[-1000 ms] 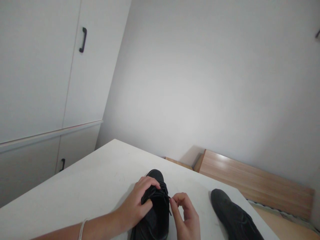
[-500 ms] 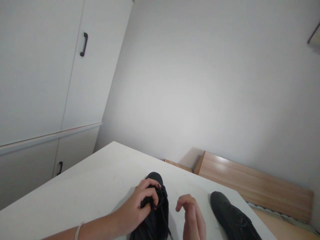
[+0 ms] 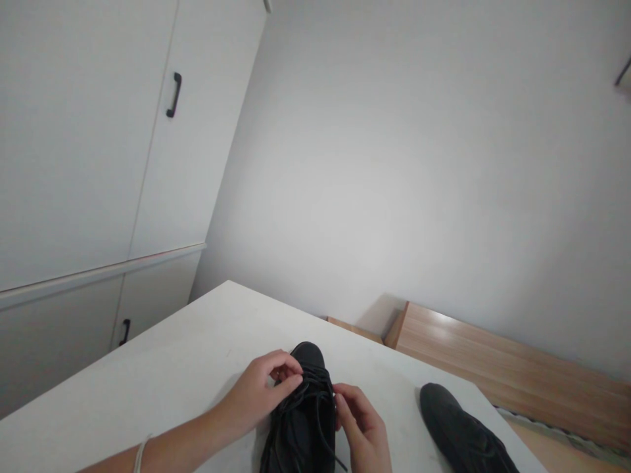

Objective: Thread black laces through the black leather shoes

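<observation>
- Black shoe (image 3: 305,427): at the bottom middle of the view, resting on the surface between the two hands, toe toward the far edge; its heel end runs out of the picture.
- Laces (image 3: 311,381): dark, crossing the front of the shoe, with one loose strand curving down its right side to an end beside the right hand.
- Left hand (image 3: 266,389): over the left side of the lacing and partly covering it; thumb and forefinger are close together at the laces, though I cannot tell whether they pinch one.
- Right hand (image 3: 365,427): against the right side of the shoe, fingers curled, thumb and forefinger near each other at its edge; whether they grip a lace cannot be told.
- Band (image 3: 140,454): pale and thin, around the left wrist.
- Second shoe (image 3: 463,430): also black, to the right of the right hand and apart from it, near the right edge of the surface, partly cut off by the frame.
- Surface (image 3: 187,355): white, with faint marks, its far corner toward the cabinet.
- Wooden panel (image 3: 507,351): light brown, beyond the right edge.
- Cabinet (image 3: 93,144): white, at left, with an upper handle (image 3: 174,96) and a lower handle (image 3: 125,332), both dark.
- Wall (image 3: 384,171): plain grey-white, behind everything.
</observation>
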Available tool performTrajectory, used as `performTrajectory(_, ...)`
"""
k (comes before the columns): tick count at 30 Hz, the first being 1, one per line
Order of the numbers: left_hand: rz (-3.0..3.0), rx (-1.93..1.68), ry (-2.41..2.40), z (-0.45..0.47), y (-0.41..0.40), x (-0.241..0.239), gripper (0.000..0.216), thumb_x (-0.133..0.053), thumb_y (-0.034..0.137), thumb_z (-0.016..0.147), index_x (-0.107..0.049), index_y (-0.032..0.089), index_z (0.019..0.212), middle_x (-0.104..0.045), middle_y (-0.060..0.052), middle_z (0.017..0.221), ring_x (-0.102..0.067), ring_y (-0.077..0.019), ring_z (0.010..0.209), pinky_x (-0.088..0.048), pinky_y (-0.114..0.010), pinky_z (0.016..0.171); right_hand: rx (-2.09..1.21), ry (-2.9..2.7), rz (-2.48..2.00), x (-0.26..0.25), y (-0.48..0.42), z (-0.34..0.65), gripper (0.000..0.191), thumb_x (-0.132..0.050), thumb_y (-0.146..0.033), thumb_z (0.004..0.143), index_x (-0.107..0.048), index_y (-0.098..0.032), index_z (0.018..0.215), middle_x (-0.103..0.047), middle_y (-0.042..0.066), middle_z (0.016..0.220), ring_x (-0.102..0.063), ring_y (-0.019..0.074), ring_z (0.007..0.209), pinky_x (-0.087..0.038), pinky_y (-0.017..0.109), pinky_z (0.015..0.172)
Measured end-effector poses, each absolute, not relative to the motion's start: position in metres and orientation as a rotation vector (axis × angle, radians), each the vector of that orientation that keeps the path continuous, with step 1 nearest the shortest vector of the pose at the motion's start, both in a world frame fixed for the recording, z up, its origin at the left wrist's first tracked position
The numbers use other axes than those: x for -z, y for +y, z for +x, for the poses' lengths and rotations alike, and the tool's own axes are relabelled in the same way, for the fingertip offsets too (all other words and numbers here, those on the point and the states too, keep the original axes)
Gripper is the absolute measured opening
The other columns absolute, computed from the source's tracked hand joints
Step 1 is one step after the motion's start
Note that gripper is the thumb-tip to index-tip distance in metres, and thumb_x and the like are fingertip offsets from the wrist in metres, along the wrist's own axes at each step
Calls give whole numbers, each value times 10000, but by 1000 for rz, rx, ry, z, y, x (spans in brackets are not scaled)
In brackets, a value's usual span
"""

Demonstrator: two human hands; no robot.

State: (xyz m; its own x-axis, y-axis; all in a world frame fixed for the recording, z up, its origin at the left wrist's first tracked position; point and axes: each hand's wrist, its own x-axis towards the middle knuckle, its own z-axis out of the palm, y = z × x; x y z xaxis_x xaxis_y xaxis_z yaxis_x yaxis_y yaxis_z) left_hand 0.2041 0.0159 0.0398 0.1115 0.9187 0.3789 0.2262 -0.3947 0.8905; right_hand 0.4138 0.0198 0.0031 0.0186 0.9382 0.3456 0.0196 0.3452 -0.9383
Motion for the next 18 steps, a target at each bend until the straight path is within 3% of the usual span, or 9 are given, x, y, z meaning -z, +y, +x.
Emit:
performTrajectory(7,1807,-1366,1137,211,15,-34,158,-616,287,803,-697,163,751,-653,-49,770,-611,-192,761,-447,-304,735,-1046,-1319,-980,-2,29,414,409,-764,-571,734,-726,-168,793,-610,19,670,-495,152,616,-413,245,558)
performTrajectory(13,1853,-1350,1108,215,14,-35,88,-551,200,793,-607,181,727,-600,-21,779,-565,-167,754,-440,-275,715,-890,-1329,-987,-13,19,404,409,-728,-582,767,-691,-175,773,-620,32,734,-532,182,706,-445,255,616)
performTrajectory(18,1836,-1246,1043,214,7,-41,81,-519,220,806,-527,191,730,-547,1,755,-515,-165,742,-420,-273,710,-1020,-1319,-929,-11,10,399,459,-700,-627,780,-617,-180,714,-486,-21,615,-430,128,562,-369,231,506)
